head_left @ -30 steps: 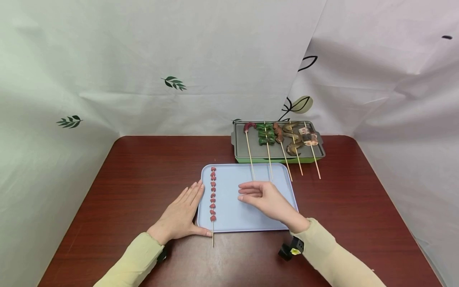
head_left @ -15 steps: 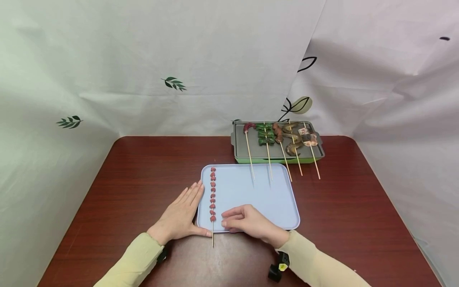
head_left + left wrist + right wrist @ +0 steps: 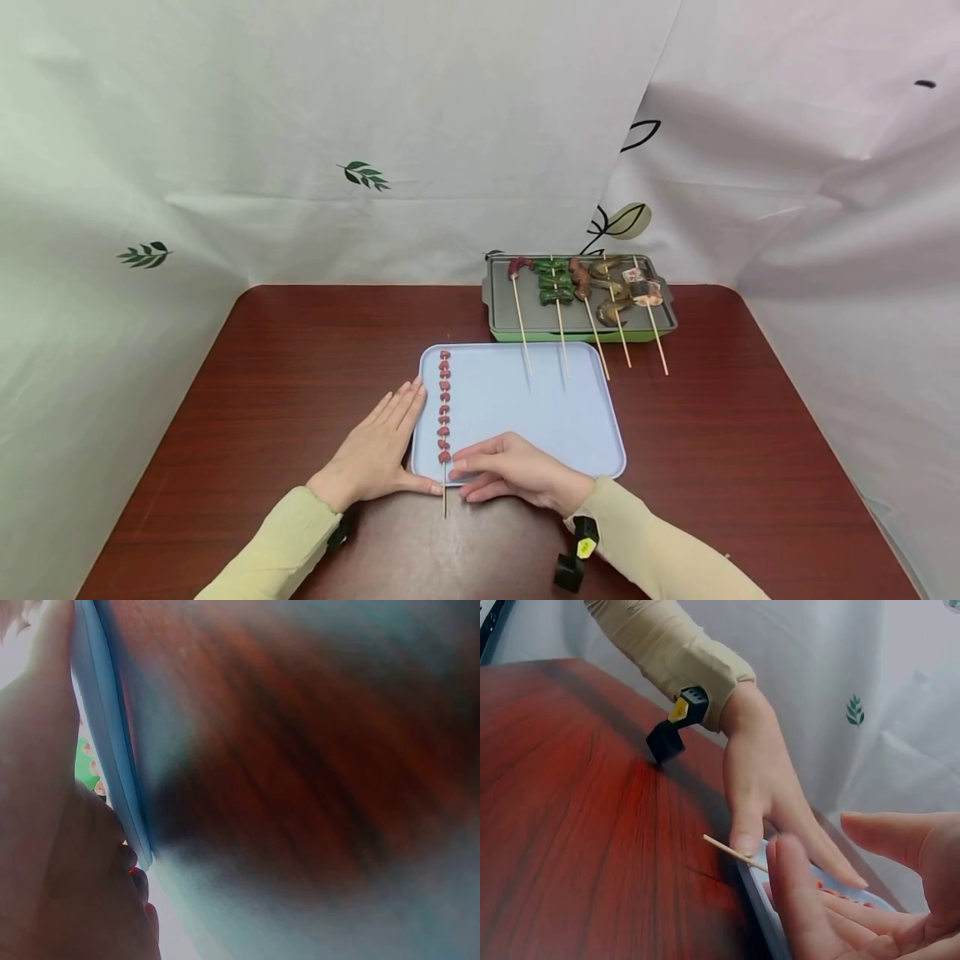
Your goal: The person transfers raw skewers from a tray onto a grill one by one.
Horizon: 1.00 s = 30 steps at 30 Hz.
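A skewer of small red pieces (image 3: 445, 408) lies lengthwise along the left side of a pale blue tray (image 3: 532, 417), its bare stick (image 3: 724, 847) jutting past the near rim. My left hand (image 3: 378, 454) rests with straight fingers against the tray's left edge, its thumb at the near corner beside the stick. My right hand (image 3: 521, 473) hovers over the near rim, just right of the stick. In the right wrist view its thumb and fingers (image 3: 799, 900) are spread apart and grip nothing. Blurred table and the tray's edge (image 3: 112, 727) fill much of the left wrist view.
Behind the tray stands a grey grill pan (image 3: 501, 312) with a green base. On it lie several skewers, among them green peppers (image 3: 555, 282), brown curved pieces (image 3: 611, 312) and fish chunks (image 3: 645, 292); some sticks reach over the tray. White cloth (image 3: 450, 125) hangs around the table.
My right hand has come from over the tray's middle toward the near left, down to the skewer's stick, and its fingers have parted. The left hand has stayed still.
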Motion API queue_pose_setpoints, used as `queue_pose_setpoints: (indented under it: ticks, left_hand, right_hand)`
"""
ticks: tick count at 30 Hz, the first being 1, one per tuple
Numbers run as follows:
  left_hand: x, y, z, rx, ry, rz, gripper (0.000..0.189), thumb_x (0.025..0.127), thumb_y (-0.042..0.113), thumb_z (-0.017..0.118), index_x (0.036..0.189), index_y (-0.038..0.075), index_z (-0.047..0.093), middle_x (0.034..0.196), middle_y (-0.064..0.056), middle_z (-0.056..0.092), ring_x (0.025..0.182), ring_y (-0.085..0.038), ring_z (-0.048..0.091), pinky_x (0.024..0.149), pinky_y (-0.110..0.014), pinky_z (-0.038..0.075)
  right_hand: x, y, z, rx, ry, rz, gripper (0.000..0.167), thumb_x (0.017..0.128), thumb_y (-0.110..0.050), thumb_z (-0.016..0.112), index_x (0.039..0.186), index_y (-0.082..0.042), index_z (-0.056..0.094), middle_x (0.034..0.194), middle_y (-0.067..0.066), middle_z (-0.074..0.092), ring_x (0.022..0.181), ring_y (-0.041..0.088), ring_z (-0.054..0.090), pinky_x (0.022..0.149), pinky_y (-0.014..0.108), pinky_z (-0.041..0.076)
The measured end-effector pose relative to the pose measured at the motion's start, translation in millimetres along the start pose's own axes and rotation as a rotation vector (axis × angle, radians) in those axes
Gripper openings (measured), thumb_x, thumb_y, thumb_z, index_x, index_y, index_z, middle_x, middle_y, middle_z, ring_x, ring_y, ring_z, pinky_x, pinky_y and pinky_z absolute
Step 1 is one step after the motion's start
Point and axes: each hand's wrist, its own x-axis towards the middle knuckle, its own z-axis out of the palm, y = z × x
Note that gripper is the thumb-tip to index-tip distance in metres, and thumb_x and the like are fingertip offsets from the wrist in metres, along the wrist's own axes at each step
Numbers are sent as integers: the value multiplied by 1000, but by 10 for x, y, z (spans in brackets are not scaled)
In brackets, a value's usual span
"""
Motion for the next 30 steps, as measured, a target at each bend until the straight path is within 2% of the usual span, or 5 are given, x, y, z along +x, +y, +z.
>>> queue_pose_setpoints:
  ticks: [6,14,22,25,30]
  left_hand:
    - [9,2,-17,-2,-35,-12,138,69,93,56,157,-9,24,165,-23,19,152,-36,18,122,-47,19]
    - [2,6,-8,-16,-9,-6,138,69,92,58,156,-10,26,164,-24,20,151,-37,21,121,-49,21]
    - [7,8,-2,-11,-5,-5,138,68,92,59,156,-9,27,165,-23,21,151,-36,21,121,-49,22]
    - [10,7,0,-6,-13,-5,138,68,93,58,157,-8,27,165,-23,21,151,-35,21,121,-48,22]
    - [16,2,-3,-2,-30,-13,138,69,93,56,158,-7,25,166,-22,18,152,-34,18,122,-47,20]
  right_hand:
    - [26,30,-2,69,-26,35,37,102,-9,60,132,13,59,119,28,68,79,19,74,78,35,61]
    - [18,61,4,146,-22,40,41,101,-7,61,137,10,57,118,25,69,81,16,74,75,27,60]
    - [-4,66,13,34,131,-8,43,92,-3,69,131,12,59,82,7,72,68,8,68,64,22,59]
    - [-16,68,10,-21,155,-49,42,90,0,70,129,14,59,82,7,71,69,9,66,65,24,59]
    - [-54,31,10,-108,161,-141,38,90,5,70,126,15,61,93,17,74,74,12,68,71,29,61]
